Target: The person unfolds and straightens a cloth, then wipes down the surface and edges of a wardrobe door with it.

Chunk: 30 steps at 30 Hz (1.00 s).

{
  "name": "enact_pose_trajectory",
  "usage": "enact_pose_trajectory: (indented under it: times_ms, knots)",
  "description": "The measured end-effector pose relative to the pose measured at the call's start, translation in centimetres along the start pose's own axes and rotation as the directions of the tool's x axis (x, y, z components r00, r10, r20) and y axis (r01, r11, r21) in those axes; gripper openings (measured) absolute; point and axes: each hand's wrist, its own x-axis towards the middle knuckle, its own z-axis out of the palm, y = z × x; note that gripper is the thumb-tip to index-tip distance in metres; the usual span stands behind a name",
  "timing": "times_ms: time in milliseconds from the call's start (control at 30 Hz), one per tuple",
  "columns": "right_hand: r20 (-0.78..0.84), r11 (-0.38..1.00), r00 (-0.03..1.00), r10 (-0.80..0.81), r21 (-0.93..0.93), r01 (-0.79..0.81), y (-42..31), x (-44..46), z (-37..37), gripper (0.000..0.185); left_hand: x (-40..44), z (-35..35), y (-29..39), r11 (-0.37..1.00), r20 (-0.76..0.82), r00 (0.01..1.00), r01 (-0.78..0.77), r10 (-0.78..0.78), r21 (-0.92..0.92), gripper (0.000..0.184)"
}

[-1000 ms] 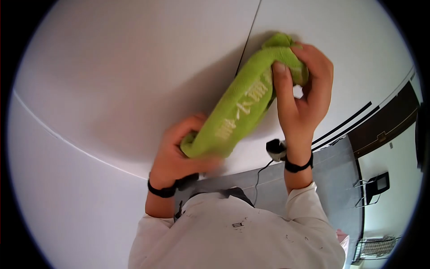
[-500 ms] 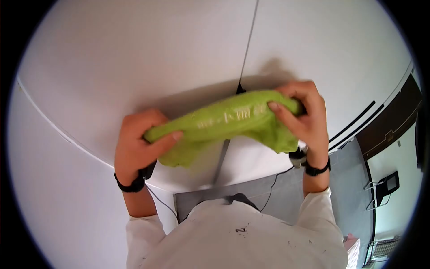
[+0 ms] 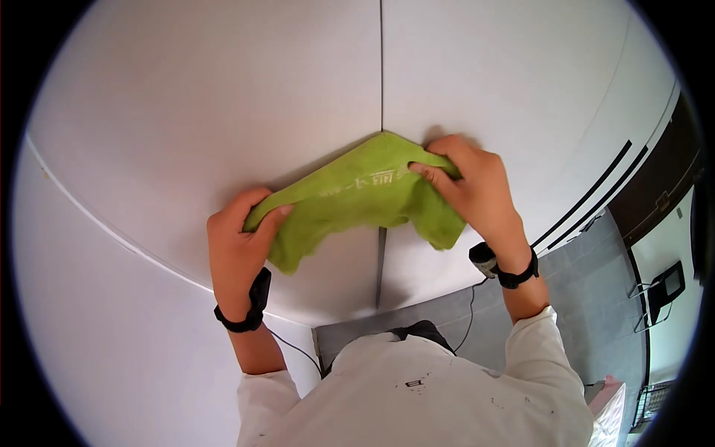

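Observation:
A green cloth towel [image 3: 357, 190] with white printed characters is stretched between my hands against a white panelled surface. My left hand [image 3: 242, 231] pinches its left end between thumb and fingers. At the right end, my right hand [image 3: 473, 182] grips the edge, thumb in front and fingers behind. The towel's upper edge rises to a peak in the middle, right at the dark seam [image 3: 382, 67] between two white panels [image 3: 223, 89]. Its lower edge hangs loose and wavy. Whatever lies behind the peak is hidden.
Black straps with small devices [image 3: 484, 258] sit on both wrists, with thin cables [image 3: 471, 316] running down. Grey floor [image 3: 588, 298] shows below and right. A black chair [image 3: 663, 290] and a dark door [image 3: 659, 197] are at far right.
The towel has come up to the panel seam, its middle now peaked over the spot where a small black piece showed. Both hands keep their grip; the view has shifted slightly.

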Motion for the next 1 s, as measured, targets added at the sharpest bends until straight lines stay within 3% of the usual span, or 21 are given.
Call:
enact_pose_trajectory:
  times_ms: [100,167,267,367,500,567,633,667,733,800,933,1000]
  knots:
    - [0.11,0.996,0.992,0.055,0.069,-0.062,-0.6,-0.3,-0.4,0.027,-0.2,-1.0,-1.0,0.996,-0.014,0.999,0.03,-0.032,-0.088,0.019]
    - [0.232,0.941,0.946,0.228,0.196,-0.275,-1.7,0.5,-1.0,0.029,0.0,-1.9,-1.0,0.986,-0.021,0.998,0.054,-0.058,-0.159,0.019]
    - [0.328,0.929,0.927,0.18,0.253,-0.269,-1.2,1.0,-1.7,0.031,0.4,-2.0,0.0,0.958,-0.031,0.996,0.075,-0.087,-0.278,0.021]
    - [0.246,0.891,0.95,0.193,0.362,-0.275,-0.2,0.2,-0.9,0.031,0.7,-1.7,-0.6,0.976,-0.009,0.998,0.061,-0.064,-0.209,0.021]
    - [0.252,0.858,0.944,0.211,0.414,-0.303,-0.8,0.4,-2.4,0.036,0.4,-1.9,-0.9,0.893,-0.046,0.993,0.08,-0.112,-0.443,0.022]
    - [0.215,0.909,0.952,0.22,0.309,-0.28,-1.1,1.5,-3.3,0.041,0.9,-1.9,-0.2,0.844,-0.085,0.988,0.063,-0.127,-0.532,0.023]
    - [0.181,0.93,0.946,0.267,0.208,-0.302,-1.7,2.3,-3.1,0.042,1.0,-2.2,0.9,0.958,-0.163,0.983,0.033,-0.083,-0.285,0.025]
    - [0.125,0.944,0.946,0.299,0.105,-0.313,-1.8,2.8,-2.8,0.043,1.1,-2.1,1.1,0.957,-0.165,0.983,0.033,-0.083,-0.287,0.025]
    - [0.111,0.93,0.936,0.335,0.122,-0.348,-1.9,2.8,-2.3,0.037,1.5,-1.7,1.6,0.992,-0.31,0.95,0.08,-0.045,0.101,0.027]
    - [-0.203,0.982,0.962,0.185,0.078,-0.172,-1.8,3.0,-2.0,0.031,2.0,-1.0,2.3,0.993,-0.369,0.929,0.034,0.011,0.116,0.025]
    - [-0.242,0.982,0.953,0.184,0.082,-0.169,-2.2,3.4,-2.1,0.028,2.0,-1.4,1.8,0.989,-0.433,0.896,-0.038,0.097,0.143,0.023]
    - [-0.256,0.996,0.963,0.085,0.016,-0.084,-1.6,3.2,-2.0,0.026,1.4,-1.8,1.1,0.987,-0.439,0.89,-0.068,0.125,0.143,0.022]
